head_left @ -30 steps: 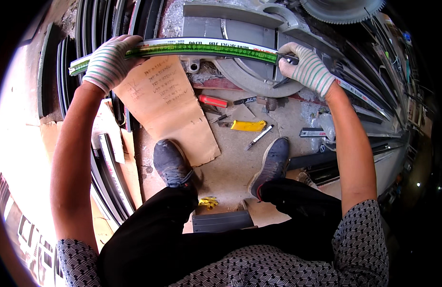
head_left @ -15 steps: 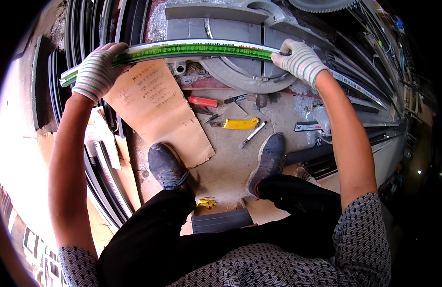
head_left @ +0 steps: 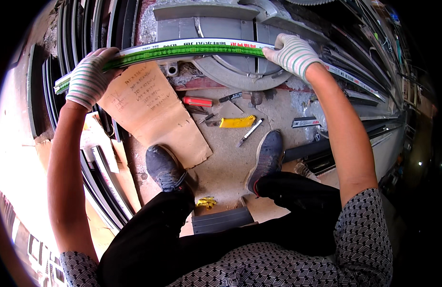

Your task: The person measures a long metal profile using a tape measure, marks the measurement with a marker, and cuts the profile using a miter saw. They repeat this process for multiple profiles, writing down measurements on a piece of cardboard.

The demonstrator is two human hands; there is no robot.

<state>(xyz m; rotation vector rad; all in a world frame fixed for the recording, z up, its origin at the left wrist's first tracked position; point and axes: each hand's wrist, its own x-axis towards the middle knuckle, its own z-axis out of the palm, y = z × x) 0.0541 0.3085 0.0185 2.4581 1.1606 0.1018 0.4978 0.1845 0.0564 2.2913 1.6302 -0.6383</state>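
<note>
A long profile strip faced with white printed film [head_left: 202, 42] stretches across in front of me, bowed by the lens. Along its near side lies a green tape measure blade [head_left: 183, 50] with dark markings. My left hand [head_left: 89, 79], in a striped knit glove, is closed round the strip and blade close to their left end. Gloved the same way, my right hand [head_left: 295, 55] pinches the strip and the blade's right part between thumb and fingers. Beyond my right hand the strip seems to continue rightward. The tape measure's case cannot be made out.
Beneath the strip is a grey saw table [head_left: 221, 28] with a round base. Cardboard [head_left: 168, 119] with handwriting, a yellow utility knife [head_left: 237, 122], a marker [head_left: 250, 132] and a red-handled tool [head_left: 198, 101] lie on the floor. Dark profiles [head_left: 364, 62] are stacked both sides.
The view has shifted a little, so saw table, strip and hands sit slightly further left. Both hands keep their hold on the strip and blade.
</note>
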